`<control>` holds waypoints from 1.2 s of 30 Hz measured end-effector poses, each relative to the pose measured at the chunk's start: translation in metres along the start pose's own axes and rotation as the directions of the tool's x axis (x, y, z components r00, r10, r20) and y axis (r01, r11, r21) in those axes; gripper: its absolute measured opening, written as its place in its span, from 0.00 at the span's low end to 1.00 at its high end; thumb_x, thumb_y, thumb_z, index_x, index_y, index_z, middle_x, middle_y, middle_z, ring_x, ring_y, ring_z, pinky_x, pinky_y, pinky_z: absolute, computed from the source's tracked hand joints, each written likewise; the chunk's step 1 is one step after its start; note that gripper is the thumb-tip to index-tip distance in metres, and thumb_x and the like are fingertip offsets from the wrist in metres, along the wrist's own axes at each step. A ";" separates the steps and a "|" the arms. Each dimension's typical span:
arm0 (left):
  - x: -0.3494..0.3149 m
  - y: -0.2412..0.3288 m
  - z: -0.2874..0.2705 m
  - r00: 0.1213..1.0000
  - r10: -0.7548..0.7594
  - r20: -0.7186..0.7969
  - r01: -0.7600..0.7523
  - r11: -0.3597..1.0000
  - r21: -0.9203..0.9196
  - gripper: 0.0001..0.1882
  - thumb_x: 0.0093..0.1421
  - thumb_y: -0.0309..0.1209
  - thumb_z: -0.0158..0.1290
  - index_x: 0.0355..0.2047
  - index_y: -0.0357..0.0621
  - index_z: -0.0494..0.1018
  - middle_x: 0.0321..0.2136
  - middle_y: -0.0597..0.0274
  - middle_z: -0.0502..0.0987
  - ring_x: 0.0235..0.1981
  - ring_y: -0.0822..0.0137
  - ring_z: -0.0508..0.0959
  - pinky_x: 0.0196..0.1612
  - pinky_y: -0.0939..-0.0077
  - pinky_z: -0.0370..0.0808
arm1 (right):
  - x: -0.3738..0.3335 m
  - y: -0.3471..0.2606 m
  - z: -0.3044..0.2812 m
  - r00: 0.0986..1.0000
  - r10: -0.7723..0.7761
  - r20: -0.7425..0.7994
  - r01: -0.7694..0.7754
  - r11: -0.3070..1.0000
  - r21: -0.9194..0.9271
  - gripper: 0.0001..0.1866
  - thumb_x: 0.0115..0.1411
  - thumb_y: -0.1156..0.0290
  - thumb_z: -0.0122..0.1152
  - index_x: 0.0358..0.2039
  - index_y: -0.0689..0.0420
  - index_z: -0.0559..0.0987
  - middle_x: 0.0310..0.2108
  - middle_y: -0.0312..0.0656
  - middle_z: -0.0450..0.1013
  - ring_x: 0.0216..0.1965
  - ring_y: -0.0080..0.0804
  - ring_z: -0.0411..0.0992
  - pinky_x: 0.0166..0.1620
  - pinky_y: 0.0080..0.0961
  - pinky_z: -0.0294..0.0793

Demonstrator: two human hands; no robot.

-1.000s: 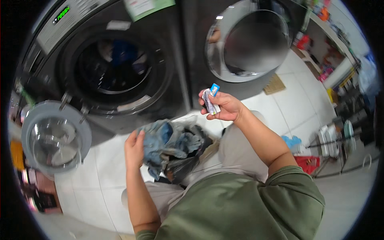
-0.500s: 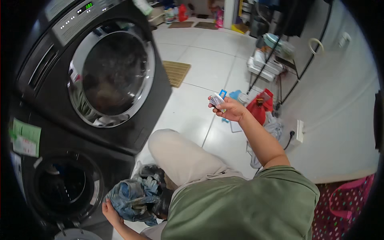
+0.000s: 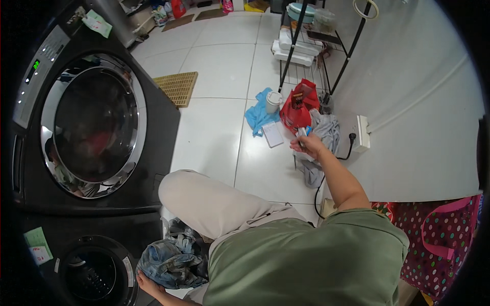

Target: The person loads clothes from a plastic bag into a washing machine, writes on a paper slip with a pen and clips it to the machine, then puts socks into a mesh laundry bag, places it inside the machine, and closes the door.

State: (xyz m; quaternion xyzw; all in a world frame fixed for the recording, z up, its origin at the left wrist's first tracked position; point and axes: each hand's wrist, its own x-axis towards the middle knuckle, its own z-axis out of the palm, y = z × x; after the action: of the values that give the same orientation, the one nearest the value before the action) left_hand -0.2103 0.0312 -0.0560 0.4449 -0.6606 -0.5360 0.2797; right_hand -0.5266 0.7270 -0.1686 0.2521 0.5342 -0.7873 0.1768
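Observation:
At the lower left, my left hand point(image 3: 148, 284) is closed on the edge of a bundled pair of faded blue jeans point(image 3: 171, 262), beside my leg. My right hand point(image 3: 310, 146) reaches out to the right, its fingers closed around small flat white-and-blue pieces point(image 3: 304, 131) whose kind I cannot make out. Just beyond it stands a red bag point(image 3: 292, 115) with things inside. Left of the bag are a light blue cloth point(image 3: 256, 120), a white lidded cup point(image 3: 273, 102) and a pale flat pad point(image 3: 273, 134). Grey cloth point(image 3: 326, 128) lies crumpled near my right hand.
Stacked dark front-loading machines stand at left: the upper door point(image 3: 94, 127) is shut, the lower drum opening point(image 3: 89, 275) uncovered. A black wire rack point(image 3: 293, 43), a wall socket with a plug point(image 3: 363, 133) and a dotted bag point(image 3: 408, 224) are at right. A slatted mat point(image 3: 176, 87) lies on the tiles.
My right hand has moved lower and right, toward the red bag, still with the small white-and-blue pieces. The view has turned rightward. My left hand stays on the jeans.

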 end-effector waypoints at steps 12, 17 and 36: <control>-0.003 -0.018 -0.043 0.973 -0.042 -0.226 0.092 0.972 0.216 0.29 0.63 0.43 0.47 0.56 0.31 0.65 0.54 0.46 0.69 0.51 0.53 0.72 0.51 0.61 0.70 | 0.022 0.101 -0.091 0.576 -0.709 -0.408 -0.105 0.430 -0.897 0.23 0.56 0.64 0.60 0.46 0.66 0.70 0.42 0.59 0.71 0.47 0.54 0.70 0.48 0.42 0.69; 0.002 -0.016 -0.033 0.972 -0.089 -0.216 0.137 0.966 0.221 0.29 0.63 0.44 0.47 0.56 0.32 0.65 0.55 0.46 0.68 0.52 0.53 0.71 0.53 0.61 0.69 | 0.046 0.038 -0.116 0.417 -0.687 -0.595 -0.261 0.537 -0.803 0.31 0.57 0.63 0.61 0.56 0.66 0.63 0.52 0.62 0.62 0.53 0.59 0.63 0.55 0.42 0.64; -0.057 0.076 0.011 0.990 0.013 0.144 -0.014 1.000 0.002 0.17 0.66 0.34 0.47 0.49 0.34 0.68 0.42 0.56 0.75 0.41 0.66 0.74 0.44 0.71 0.71 | -0.131 -0.006 0.446 -0.331 -0.598 0.730 0.916 -0.020 0.400 0.13 0.55 0.60 0.61 0.33 0.57 0.78 0.33 0.42 0.72 0.39 0.42 0.70 0.42 0.37 0.72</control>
State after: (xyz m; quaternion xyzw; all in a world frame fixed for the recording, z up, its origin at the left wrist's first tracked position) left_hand -0.2161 0.0892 0.0203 0.4011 -0.6830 -0.5636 0.2344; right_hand -0.5162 0.3156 0.0476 -0.6052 0.5342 -0.5658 -0.1678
